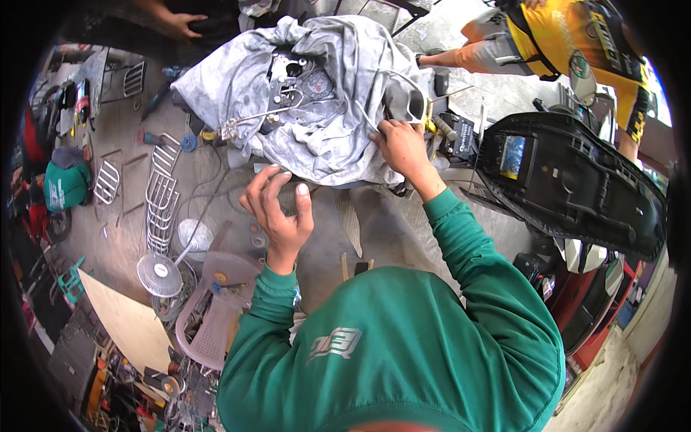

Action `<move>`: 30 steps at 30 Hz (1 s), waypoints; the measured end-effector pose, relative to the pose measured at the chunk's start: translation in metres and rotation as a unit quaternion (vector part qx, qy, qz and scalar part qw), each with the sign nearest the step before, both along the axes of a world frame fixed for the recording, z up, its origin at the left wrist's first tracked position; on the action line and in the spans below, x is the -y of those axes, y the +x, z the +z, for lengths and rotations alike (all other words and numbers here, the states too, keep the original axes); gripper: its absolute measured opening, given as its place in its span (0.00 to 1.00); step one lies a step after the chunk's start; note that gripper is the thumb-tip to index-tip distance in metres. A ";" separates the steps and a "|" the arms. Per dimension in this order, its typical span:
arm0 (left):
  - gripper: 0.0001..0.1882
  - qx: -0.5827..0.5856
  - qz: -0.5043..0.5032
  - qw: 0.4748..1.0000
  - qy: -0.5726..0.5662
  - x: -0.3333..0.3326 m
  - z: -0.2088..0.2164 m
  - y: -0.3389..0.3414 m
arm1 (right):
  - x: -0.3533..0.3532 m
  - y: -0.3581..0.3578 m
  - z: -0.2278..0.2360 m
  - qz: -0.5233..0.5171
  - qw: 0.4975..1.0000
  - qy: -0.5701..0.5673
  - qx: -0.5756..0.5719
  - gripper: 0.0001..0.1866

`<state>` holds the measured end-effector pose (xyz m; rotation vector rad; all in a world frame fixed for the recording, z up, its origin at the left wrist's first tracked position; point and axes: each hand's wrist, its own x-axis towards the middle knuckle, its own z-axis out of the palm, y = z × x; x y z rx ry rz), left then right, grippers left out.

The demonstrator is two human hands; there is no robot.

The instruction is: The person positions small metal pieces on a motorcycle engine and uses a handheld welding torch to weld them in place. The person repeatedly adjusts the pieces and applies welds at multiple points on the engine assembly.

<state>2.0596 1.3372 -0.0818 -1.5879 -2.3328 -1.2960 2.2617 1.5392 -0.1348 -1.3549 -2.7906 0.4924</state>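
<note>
A grey, stained cloth (331, 147) drapes over a machine in front of me. Through a gap in it show a metal part with a round black cap (317, 84) and a thin bent metal rod (252, 117). At the cloth's right side my right hand (404, 147) is closed, its fingertips tucked by a pale thin rod or cable (366, 115) and below a curved metal bar (416, 90). What the fingers grip is hidden. My left hand (281, 209) is raised just in front of the cloth's near edge, fingers apart, holding nothing.
To the right, a black seat underside (576, 176) stands beside a black box-shaped battery (457, 135). A person in yellow (568, 39) is at the far right; another person's hand (183, 25) is far left. A fan (160, 275), pink plastic chair (216, 317) and metal racks (160, 198) lie left.
</note>
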 end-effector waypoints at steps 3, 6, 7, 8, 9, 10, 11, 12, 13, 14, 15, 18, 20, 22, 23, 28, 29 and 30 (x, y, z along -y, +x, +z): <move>0.18 0.000 -0.034 0.999 0.039 -0.011 0.016 -0.009 | -0.011 0.007 0.034 -0.069 0.990 0.008 -0.125 0.10; 0.23 0.156 -0.070 0.982 0.082 -0.038 0.039 -0.009 | -0.008 0.017 0.107 -0.123 0.944 -0.017 -0.307 0.10; 0.29 0.207 -0.099 0.969 0.089 -0.048 0.048 -0.008 | 0.001 0.024 0.134 -0.136 0.931 -0.072 -0.330 0.11; 0.30 0.239 -0.120 0.961 0.069 -0.058 0.059 -0.008 | 0.011 0.029 0.161 -0.137 0.915 -0.133 -0.354 0.13; 0.31 0.257 -0.156 0.951 0.065 -0.067 0.069 -0.007 | 0.020 0.032 0.183 -0.125 0.895 -0.179 -0.390 0.16; 0.32 0.287 -0.183 0.939 0.045 -0.077 0.079 -0.004 | 0.025 0.034 0.203 -0.105 0.871 -0.230 -0.421 0.18; 0.31 0.330 -0.207 0.917 0.084 -0.088 0.087 0.001 | 0.030 0.037 0.224 -0.068 0.873 -0.246 -0.415 0.18; 0.28 0.378 -0.210 0.901 0.046 -0.093 0.098 0.004 | 0.035 0.039 0.242 -0.040 0.864 -0.263 -0.428 0.19; 0.25 0.418 -0.227 0.878 0.051 -0.097 0.109 0.008 | 0.044 0.033 0.251 -0.072 0.828 -0.261 -0.491 0.21; 0.18 0.377 -0.253 0.889 0.052 -0.094 0.123 0.003 | 0.050 0.028 0.260 -0.079 0.775 -0.269 -0.566 0.21; 0.12 0.382 -0.314 0.848 0.190 -0.098 0.134 0.004 | 0.055 0.024 0.268 -0.079 0.717 -0.273 -0.636 0.22; 0.22 0.434 -0.394 0.738 0.335 -0.089 0.166 0.007 | 0.049 0.024 0.287 0.116 0.611 -0.266 -0.737 0.16; 0.27 0.420 -0.427 0.710 0.370 -0.081 0.185 0.006 | 0.053 0.024 0.290 0.116 0.581 -0.306 -0.745 0.13; 0.33 0.406 -0.401 0.742 0.352 -0.075 0.199 0.007 | 0.058 0.025 0.294 0.107 0.594 -0.270 -0.750 0.12; 0.36 0.400 -0.410 0.737 0.358 -0.075 0.203 0.009 | 0.061 0.028 0.296 0.126 0.580 -0.249 -0.765 0.11; 0.33 0.290 -0.369 0.748 0.469 -0.077 0.219 0.029 | 0.069 0.059 0.310 0.125 0.585 -0.251 -0.761 0.10; 0.33 0.308 -0.390 0.774 0.392 -0.071 0.229 0.026 | 0.070 0.063 0.308 0.138 0.581 -0.252 -0.762 0.10; 0.28 0.270 -0.402 0.760 0.434 -0.068 0.230 0.019 | 0.070 0.066 0.306 0.139 0.580 -0.256 -0.760 0.09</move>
